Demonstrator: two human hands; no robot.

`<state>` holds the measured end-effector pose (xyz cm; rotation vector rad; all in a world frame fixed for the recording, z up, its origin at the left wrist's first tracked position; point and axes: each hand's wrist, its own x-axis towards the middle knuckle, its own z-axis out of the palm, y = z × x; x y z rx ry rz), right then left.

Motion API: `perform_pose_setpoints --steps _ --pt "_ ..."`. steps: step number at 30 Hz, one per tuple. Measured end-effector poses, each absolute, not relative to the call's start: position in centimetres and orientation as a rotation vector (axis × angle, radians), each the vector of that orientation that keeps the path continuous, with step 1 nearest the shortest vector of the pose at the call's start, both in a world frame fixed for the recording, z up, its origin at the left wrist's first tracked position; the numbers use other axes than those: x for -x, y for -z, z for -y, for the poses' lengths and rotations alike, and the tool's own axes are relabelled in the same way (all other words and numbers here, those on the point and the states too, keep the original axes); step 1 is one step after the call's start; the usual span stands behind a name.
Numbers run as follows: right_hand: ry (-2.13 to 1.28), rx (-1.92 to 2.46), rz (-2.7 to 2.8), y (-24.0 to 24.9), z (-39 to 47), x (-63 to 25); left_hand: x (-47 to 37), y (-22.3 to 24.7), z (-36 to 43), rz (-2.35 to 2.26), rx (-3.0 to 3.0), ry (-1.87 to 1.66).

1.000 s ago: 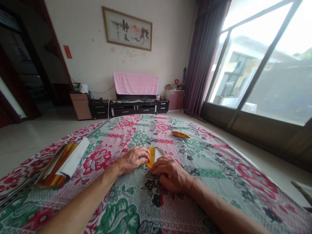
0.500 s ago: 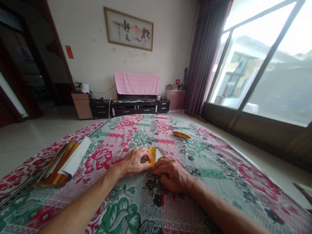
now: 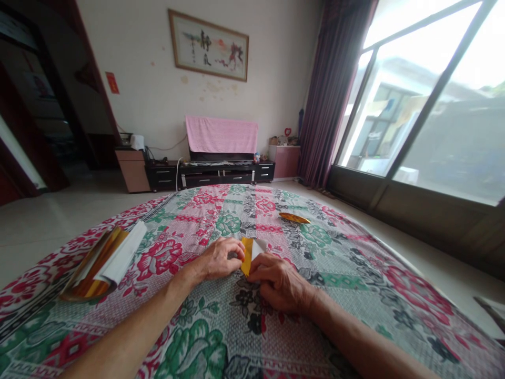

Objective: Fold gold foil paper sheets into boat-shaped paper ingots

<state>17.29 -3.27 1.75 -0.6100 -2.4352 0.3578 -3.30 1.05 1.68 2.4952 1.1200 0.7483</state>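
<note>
A small piece of gold foil paper (image 3: 246,257), partly folded, lies on the tablecloth between my hands. Its white back shows on the right side, with a slanting edge beside the gold strip. My left hand (image 3: 221,258) has curled fingers, thumb and fingertips pinching the paper's left edge. My right hand (image 3: 278,279) has its fingers pressed together on the paper's lower right part, covering that corner. Beyond them rests a folded gold boat-shaped paper piece (image 3: 294,218). To the left lies a stack of gold and white paper sheets (image 3: 102,268), slightly curled.
A flowered tablecloth (image 3: 193,342) in red, green and grey covers the round table. Past its far edge stand a low black cabinet (image 3: 219,176) and a screen-like shape under a pink cloth (image 3: 221,134). A purple curtain (image 3: 321,100) hangs beside the large window at right.
My left thumb and fingers have drawn slightly up and left along the paper, so more of the gold strip's lower end shows. My right hand stays almost in place.
</note>
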Motion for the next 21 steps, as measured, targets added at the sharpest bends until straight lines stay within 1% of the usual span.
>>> perform_pose_setpoints --steps 9,14,21 --pt "-0.338 0.656 2.454 -1.63 3.21 -17.47 2.75 -1.94 -0.10 -1.224 -2.511 -0.748" --pt "-0.330 0.651 2.448 -1.46 3.16 -17.55 2.87 -1.71 -0.79 -1.170 -2.476 -0.737" --pt "-0.334 0.680 2.423 -1.37 3.32 -17.23 3.32 -1.14 -0.53 -1.162 -2.483 -0.940"
